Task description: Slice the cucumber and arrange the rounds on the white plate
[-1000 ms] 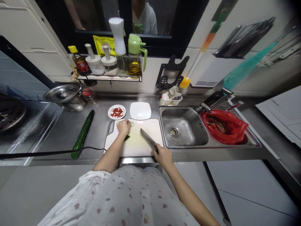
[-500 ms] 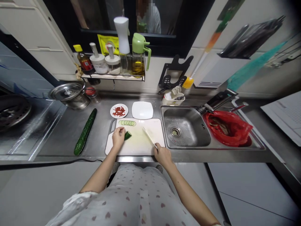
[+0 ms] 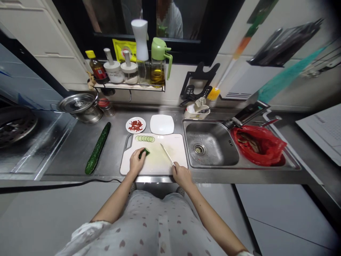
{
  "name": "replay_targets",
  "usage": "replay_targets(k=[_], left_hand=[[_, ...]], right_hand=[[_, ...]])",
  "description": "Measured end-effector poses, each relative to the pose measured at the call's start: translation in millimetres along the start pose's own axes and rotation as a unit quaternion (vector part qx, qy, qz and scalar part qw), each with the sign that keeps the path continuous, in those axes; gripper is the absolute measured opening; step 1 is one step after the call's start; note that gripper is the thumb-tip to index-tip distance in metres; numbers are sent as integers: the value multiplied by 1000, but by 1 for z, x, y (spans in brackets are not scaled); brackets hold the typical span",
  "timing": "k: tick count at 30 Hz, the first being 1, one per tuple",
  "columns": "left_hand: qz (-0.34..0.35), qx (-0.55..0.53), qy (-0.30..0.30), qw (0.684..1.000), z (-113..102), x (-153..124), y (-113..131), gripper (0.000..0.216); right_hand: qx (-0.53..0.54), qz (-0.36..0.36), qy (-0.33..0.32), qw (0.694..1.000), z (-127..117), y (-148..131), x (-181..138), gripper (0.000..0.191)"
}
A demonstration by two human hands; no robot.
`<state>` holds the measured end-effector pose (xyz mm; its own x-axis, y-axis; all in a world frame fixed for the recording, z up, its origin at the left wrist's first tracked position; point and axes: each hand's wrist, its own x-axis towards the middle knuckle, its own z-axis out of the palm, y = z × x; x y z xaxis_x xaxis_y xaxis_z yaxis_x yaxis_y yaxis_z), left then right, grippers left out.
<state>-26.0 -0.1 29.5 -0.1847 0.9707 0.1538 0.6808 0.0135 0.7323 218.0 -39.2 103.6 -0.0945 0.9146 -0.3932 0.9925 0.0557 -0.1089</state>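
Observation:
On the white cutting board (image 3: 160, 167), my left hand (image 3: 137, 161) grips a short cucumber piece (image 3: 144, 153), its cut end facing right. My right hand (image 3: 182, 175) is closed round the handle of a knife (image 3: 167, 154), whose blade points up and left over the board, apart from the piece. A row of thin cucumber slices (image 3: 144, 138) overlaps along the board's far left. Left of the board lies a whole cucumber (image 3: 98, 148) on the steel counter.
Behind the board stand a plate of chopped red pieces (image 3: 135, 125) and a white plate (image 3: 162, 124). A steel sink (image 3: 211, 144) with a red plastic bag (image 3: 258, 145) is to the right. A lidded pot (image 3: 80, 106) stands at the back left, near a shelf (image 3: 130, 87) of seasonings.
My left hand has moved slightly right and its fingers have come over the cucumber piece. The knife has shifted a little to the left with my right hand.

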Motion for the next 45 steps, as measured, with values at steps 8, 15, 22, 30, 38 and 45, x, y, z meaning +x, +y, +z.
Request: replay_targets(k=[8, 15, 22, 30, 38, 45], left_hand=[[65, -3, -37, 997, 10, -7, 0, 29], [78, 32, -25, 996, 15, -15, -1, 27], [139, 11, 33, 990, 19, -13, -8, 26], [173, 9, 53, 983, 25, -10, -19, 24], [175, 9, 44, 984, 26, -9, -21, 22], [175, 15, 41, 984, 25, -9, -19, 21]], right_hand=[[8, -8, -16, 1000, -3, -3, -4, 33], [12, -46, -27, 999, -13, -20, -8, 31], [-3, -87, -35, 996, -14, -37, -5, 33], [-34, -107, -22, 993, -11, -43, -1, 31], [-51, -109, -32, 992, -9, -47, 0, 26], [-46, -112, -36, 992, -6, -50, 0, 25]])
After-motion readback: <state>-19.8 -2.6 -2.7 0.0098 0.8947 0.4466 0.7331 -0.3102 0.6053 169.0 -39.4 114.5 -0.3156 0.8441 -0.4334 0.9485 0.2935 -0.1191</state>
